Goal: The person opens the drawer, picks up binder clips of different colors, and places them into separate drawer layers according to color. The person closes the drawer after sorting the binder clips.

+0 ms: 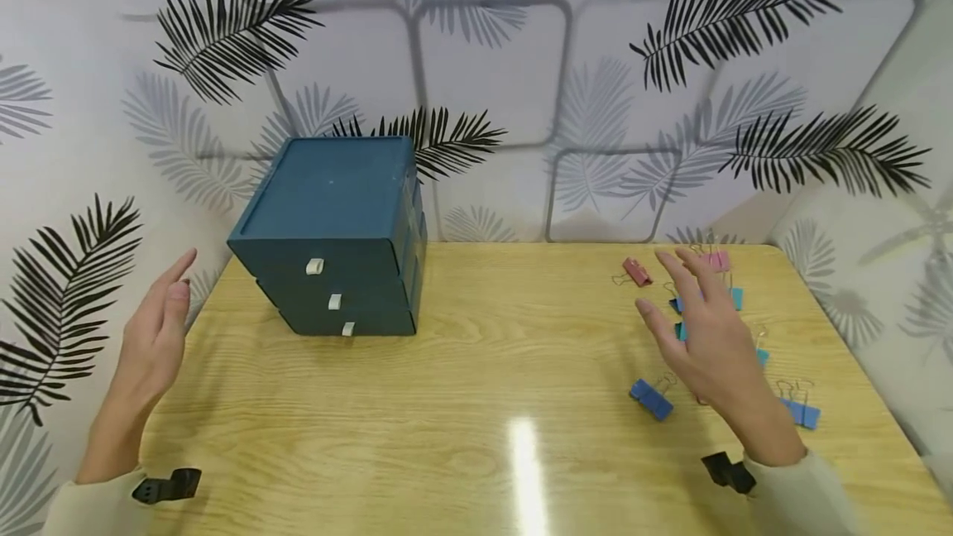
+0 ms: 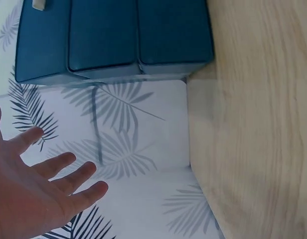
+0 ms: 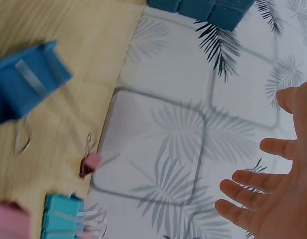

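Observation:
My left hand (image 1: 154,337) is held up at the table's left edge, fingers extended and holding nothing. To its right stands a dark blue drawer box (image 1: 335,189) with three stacked drawers and small white pulls. In the left wrist view the fingers are spread, apart from the box. On the other side, my right hand (image 1: 707,337) hovers over a scatter of binder clips, its fingers loosely spread and its palm bare. A blue binder clip (image 1: 651,399) lies left of it, and a red binder clip (image 1: 637,272) lies farther back. Teal binder clips (image 3: 61,214) are partly hidden behind the hand in the head view.
Another blue binder clip (image 1: 801,413) lies right of the right wrist, and a pink binder clip (image 1: 716,260) sits near the back edge. The wood-grain table (image 1: 491,354) meets a leaf-patterned wall (image 1: 491,73) behind. Black straps circle both wrists.

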The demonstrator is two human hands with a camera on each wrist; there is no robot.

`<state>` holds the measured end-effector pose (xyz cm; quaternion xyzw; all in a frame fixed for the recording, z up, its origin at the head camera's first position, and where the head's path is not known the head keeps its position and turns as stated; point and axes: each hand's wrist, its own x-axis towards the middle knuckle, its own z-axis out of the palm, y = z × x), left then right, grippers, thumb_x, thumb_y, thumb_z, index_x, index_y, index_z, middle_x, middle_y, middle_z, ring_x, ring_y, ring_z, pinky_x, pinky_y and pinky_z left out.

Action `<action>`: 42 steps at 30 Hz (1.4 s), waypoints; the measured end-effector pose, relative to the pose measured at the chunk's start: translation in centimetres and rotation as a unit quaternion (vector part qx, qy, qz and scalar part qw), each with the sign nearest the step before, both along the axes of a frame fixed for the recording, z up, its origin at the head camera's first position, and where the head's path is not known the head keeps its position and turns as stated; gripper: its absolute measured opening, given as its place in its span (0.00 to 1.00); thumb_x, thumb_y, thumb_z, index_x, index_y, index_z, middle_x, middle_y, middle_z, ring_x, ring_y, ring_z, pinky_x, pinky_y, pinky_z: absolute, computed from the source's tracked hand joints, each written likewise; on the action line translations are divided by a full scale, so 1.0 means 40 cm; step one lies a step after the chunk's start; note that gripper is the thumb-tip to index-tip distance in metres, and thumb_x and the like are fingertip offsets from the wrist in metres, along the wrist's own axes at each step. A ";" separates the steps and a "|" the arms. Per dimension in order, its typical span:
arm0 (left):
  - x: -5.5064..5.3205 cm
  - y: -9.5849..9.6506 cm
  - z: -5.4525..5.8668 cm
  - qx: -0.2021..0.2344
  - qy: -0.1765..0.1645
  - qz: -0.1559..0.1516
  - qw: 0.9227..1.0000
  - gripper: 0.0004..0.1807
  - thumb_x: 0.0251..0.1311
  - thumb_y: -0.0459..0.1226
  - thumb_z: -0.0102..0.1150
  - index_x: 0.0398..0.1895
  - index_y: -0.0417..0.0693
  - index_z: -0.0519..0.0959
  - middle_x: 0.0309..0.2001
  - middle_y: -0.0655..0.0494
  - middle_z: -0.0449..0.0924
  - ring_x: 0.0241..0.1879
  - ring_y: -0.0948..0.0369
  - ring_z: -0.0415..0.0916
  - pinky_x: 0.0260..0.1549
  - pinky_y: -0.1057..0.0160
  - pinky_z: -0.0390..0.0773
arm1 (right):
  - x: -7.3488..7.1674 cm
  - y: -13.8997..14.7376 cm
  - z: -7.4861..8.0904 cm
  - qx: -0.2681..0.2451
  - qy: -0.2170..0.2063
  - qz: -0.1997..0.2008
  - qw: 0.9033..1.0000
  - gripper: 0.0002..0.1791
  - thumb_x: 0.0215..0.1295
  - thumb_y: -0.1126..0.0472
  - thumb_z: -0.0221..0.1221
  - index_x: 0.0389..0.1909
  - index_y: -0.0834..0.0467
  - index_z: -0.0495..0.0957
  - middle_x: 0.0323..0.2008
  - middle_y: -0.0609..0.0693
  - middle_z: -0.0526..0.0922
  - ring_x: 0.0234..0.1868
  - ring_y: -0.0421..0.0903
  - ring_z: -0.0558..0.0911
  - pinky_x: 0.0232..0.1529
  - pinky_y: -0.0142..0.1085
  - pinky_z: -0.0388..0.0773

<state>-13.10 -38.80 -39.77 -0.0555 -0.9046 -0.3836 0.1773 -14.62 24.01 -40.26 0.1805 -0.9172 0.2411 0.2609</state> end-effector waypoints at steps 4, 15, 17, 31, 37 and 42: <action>0.007 0.020 0.015 0.024 -0.001 0.012 1.000 0.28 0.84 0.44 0.27 0.83 0.64 0.54 0.80 0.50 0.55 0.74 0.45 0.60 0.71 0.49 0.61 | -0.014 -0.048 0.010 -0.037 0.011 0.024 0.999 0.35 0.72 0.54 0.62 0.77 0.55 0.65 0.73 0.60 0.66 0.71 0.63 0.67 0.60 0.66 0.69; -0.020 0.088 0.060 0.133 0.033 0.061 0.989 0.26 0.83 0.48 0.31 0.77 0.57 0.67 0.73 0.53 0.68 0.64 0.61 0.73 0.54 0.73 0.75 | -0.075 -0.201 0.036 -0.116 0.024 0.108 0.987 0.29 0.78 0.53 0.54 0.76 0.56 0.66 0.72 0.55 0.67 0.71 0.57 0.69 0.63 0.59 0.69; -0.024 0.100 0.067 0.154 0.040 0.065 0.985 0.26 0.83 0.48 0.32 0.76 0.55 0.69 0.73 0.53 0.70 0.64 0.60 0.74 0.52 0.73 0.76 | -0.085 -0.229 0.039 -0.131 0.019 0.126 0.983 0.29 0.78 0.53 0.53 0.76 0.56 0.65 0.72 0.56 0.67 0.71 0.56 0.69 0.64 0.58 0.68; -0.058 0.122 0.084 0.290 0.034 0.033 0.956 0.27 0.81 0.51 0.37 0.75 0.52 0.70 0.73 0.52 0.67 0.66 0.57 0.71 0.52 0.72 0.77 | -0.138 -0.401 0.059 -0.198 -0.010 0.197 0.960 0.27 0.79 0.53 0.53 0.75 0.51 0.66 0.71 0.50 0.68 0.64 0.52 0.73 0.61 0.50 0.73; -0.075 0.135 0.087 0.343 0.024 0.001 0.939 0.28 0.80 0.52 0.41 0.76 0.53 0.69 0.76 0.52 0.64 0.70 0.52 0.66 0.51 0.70 0.79 | -0.157 -0.469 0.054 -0.247 -0.048 0.220 0.942 0.29 0.78 0.53 0.55 0.76 0.49 0.65 0.71 0.49 0.69 0.64 0.49 0.75 0.61 0.51 0.76; -0.093 0.153 0.090 0.365 0.010 -0.032 0.930 0.29 0.80 0.51 0.44 0.78 0.54 0.66 0.78 0.52 0.60 0.74 0.48 0.60 0.59 0.62 0.76 | -0.169 -0.516 0.046 -0.296 -0.083 0.231 0.923 0.30 0.77 0.51 0.55 0.76 0.50 0.64 0.71 0.50 0.69 0.64 0.51 0.76 0.61 0.51 0.77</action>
